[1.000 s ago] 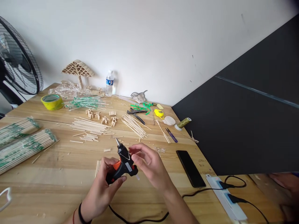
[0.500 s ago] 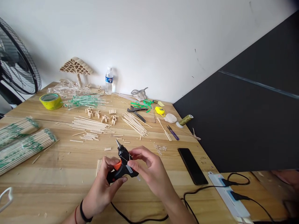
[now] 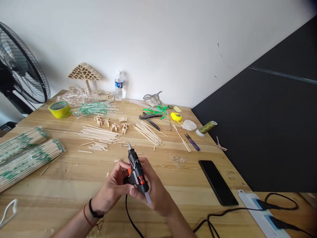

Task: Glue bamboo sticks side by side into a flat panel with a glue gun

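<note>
A black hot glue gun (image 3: 135, 167) with an orange trigger is held between both hands above the table, its metal nozzle pointing away from me. A clear glue stick (image 3: 148, 198) pokes out of its back end. My left hand (image 3: 115, 183) is closed around the handle side. Around the right side of the body curls my right hand (image 3: 155, 188), its fingertips partly hidden behind the gun. Past the nozzle lie thin wooden sticks (image 3: 97, 134), cut short pieces (image 3: 99, 146) and small glued stick blocks (image 3: 115, 127).
Bagged sticks (image 3: 32, 162) lie left, near yellow tape (image 3: 59, 109). Pliers (image 3: 151, 119), a tape measure (image 3: 176, 117), thread snips (image 3: 192, 142) and a thread spool (image 3: 206, 128) sit farther back. A phone (image 3: 218, 182) and power strip (image 3: 260, 211) with a black cord are right. A bottle (image 3: 119, 86) stands behind.
The glue gun has turned in my hands, so its back end and glue stick now face me. My right hand has shifted from its top to its right side. The view has swung slightly left.
</note>
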`<state>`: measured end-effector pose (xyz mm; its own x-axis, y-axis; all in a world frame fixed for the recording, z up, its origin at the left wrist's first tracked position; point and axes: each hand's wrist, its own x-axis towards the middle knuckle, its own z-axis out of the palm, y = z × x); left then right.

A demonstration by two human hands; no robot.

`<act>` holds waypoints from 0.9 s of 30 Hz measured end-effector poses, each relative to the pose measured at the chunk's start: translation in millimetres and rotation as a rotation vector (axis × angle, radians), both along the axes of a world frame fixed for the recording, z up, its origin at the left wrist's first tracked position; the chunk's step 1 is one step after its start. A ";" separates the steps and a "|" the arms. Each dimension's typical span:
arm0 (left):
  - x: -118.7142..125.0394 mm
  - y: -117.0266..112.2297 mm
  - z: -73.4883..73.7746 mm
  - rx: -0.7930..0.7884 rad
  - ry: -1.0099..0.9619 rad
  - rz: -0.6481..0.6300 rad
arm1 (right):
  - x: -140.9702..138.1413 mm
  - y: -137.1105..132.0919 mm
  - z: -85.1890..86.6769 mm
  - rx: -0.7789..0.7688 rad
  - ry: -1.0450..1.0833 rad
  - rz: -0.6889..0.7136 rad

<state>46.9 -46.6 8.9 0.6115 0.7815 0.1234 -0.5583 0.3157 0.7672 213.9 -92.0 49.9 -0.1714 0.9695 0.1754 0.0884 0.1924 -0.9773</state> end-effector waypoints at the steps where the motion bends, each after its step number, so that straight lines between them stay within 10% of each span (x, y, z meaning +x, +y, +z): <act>1: 0.5 0.2 -2.9 0.016 0.015 0.011 | -0.9 0.3 -1.0 0.004 0.012 -0.003; 15: -18.4 5.8 9.0 0.617 0.661 0.427 | 9.8 -7.1 -26.1 -0.055 -0.105 -0.313; 27: -19.4 -8.4 15.3 0.667 0.809 0.381 | 2.4 -8.1 -43.9 0.147 -0.340 -0.250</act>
<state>27.6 -55.0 24.3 0.4358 0.8610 0.2623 0.2097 -0.3805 0.9007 216.3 -100.1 6.0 -0.0062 0.9575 0.2883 0.4616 0.2585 -0.8486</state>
